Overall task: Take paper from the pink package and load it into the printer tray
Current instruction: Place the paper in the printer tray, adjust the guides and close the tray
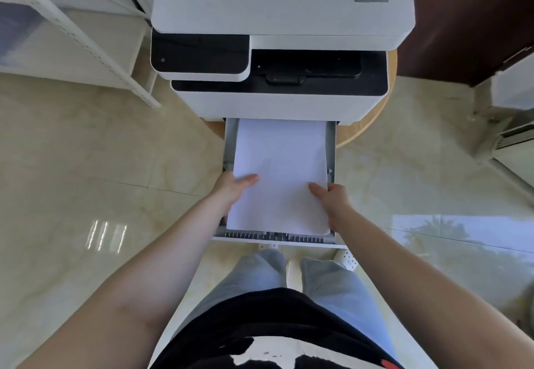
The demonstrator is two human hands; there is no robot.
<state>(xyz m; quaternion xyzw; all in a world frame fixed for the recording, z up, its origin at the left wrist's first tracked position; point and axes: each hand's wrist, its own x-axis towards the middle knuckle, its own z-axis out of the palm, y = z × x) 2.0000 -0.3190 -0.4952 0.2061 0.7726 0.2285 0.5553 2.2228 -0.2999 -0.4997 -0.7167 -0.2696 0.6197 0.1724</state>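
A stack of white paper [280, 175] lies in the pulled-out grey tray [331, 149] of the white printer [280, 1], its far end under the printer's front. My left hand [234, 189] grips the stack's left edge, thumb on top. On the opposite edge my right hand [335, 198] holds the stack the same way. The near end of the paper sits a little short of the tray's ribbed front wall [274, 236]. No pink package is in view.
The printer stands on a round wooden stool [372, 120] over a glossy tiled floor. A white metal shelf rack [95, 48] is at the left. At the right are a dark wooden door [468, 22] and a white appliance [514, 131]. A white power strip [346, 259] lies under the tray.
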